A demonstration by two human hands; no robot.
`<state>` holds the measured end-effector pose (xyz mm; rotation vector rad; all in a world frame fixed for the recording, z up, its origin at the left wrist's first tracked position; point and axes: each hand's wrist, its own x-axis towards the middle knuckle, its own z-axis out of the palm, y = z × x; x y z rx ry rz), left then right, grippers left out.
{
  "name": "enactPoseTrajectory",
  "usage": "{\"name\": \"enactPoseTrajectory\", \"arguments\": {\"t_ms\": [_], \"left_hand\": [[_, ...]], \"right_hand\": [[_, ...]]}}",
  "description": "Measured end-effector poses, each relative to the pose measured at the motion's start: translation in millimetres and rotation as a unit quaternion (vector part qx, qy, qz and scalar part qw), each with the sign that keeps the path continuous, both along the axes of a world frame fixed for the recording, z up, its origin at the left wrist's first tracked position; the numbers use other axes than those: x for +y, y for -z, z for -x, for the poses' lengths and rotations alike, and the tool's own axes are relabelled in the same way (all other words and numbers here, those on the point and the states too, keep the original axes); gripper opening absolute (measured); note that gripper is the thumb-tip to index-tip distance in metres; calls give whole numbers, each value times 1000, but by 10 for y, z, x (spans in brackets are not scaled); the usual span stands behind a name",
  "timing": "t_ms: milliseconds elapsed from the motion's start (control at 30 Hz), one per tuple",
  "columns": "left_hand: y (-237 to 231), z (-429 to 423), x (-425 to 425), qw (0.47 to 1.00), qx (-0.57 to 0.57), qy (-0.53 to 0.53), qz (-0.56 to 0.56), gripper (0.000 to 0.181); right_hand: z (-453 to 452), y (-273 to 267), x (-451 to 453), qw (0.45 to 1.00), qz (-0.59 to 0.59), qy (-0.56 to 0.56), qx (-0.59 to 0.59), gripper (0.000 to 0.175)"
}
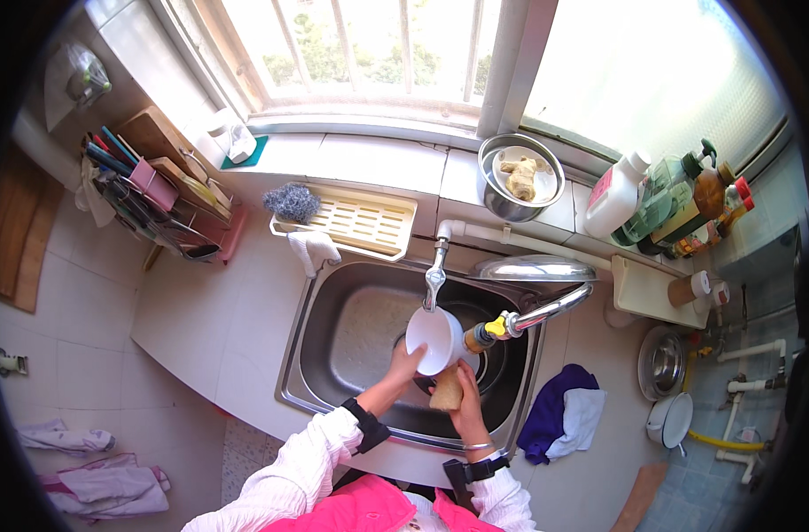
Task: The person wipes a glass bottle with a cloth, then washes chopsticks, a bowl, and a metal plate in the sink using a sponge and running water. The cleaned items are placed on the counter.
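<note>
A white bowl (433,340) is tilted over the stainless steel sink (341,332), just below a metal tap (435,279). My left hand (404,366) grips the bowl's near left rim, thumb inside it. In my right hand (469,402) is a tan sponge (447,389), up against the bowl's underside. To the right of the bowl, a chrome faucet with a yellow lever (496,326) reaches over the sink. The bowl and my hands partly hide the drain. Whether water runs from the tap cannot be told.
Behind the sink stands a cream slotted rack (361,221) with a grey scrubber (291,202); a white cloth (313,251) hangs at its front. A steel pot (487,199) holding ginger and several bottles (617,193) line the ledge. Purple and white cloths (554,412) lie right of the sink.
</note>
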<state>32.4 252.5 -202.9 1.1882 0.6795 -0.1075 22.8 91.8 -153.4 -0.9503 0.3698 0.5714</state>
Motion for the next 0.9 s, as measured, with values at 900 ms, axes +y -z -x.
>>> {"name": "enactPoseTrajectory", "arguments": {"t_ms": [900], "left_hand": [[-594, -361, -3, 694, -120, 396, -589, 44]], "right_hand": [[-657, -3, -221, 643, 567, -266, -441, 48]]}}
